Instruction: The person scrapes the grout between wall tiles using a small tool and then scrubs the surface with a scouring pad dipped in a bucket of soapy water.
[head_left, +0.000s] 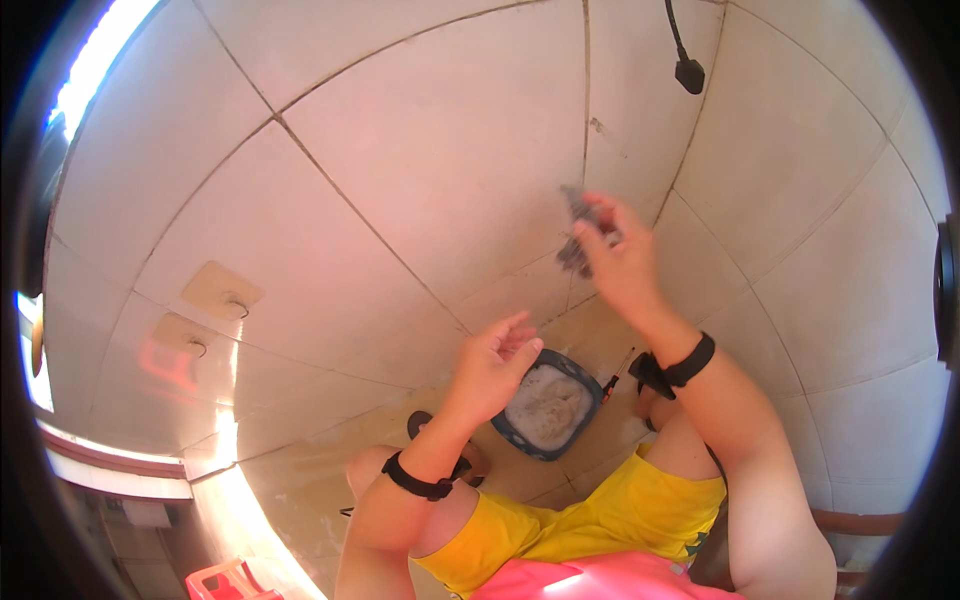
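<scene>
My right hand (622, 255) is raised near the tiled wall, its fingers closed on a crumpled dark grey cloth (576, 255) that looks blurred. Lower and to the left, my left hand (499, 367) hangs with its fingers loosely apart and nothing in it. Partly behind that hand, a dark blue basin (591, 379) stands on the floor with whitish, foamy liquid (551, 405) in it. Beside the basin's right edge lies a screwdriver (611, 386) with a black and orange handle.
Tiled walls rise ahead and to the right. Adhesive hooks (223, 291) are fixed at the left. A black cable end (689, 75) hangs at the top right. A red plastic stool (229, 581) stands at the lower left. My feet flank the basin on the tan floor.
</scene>
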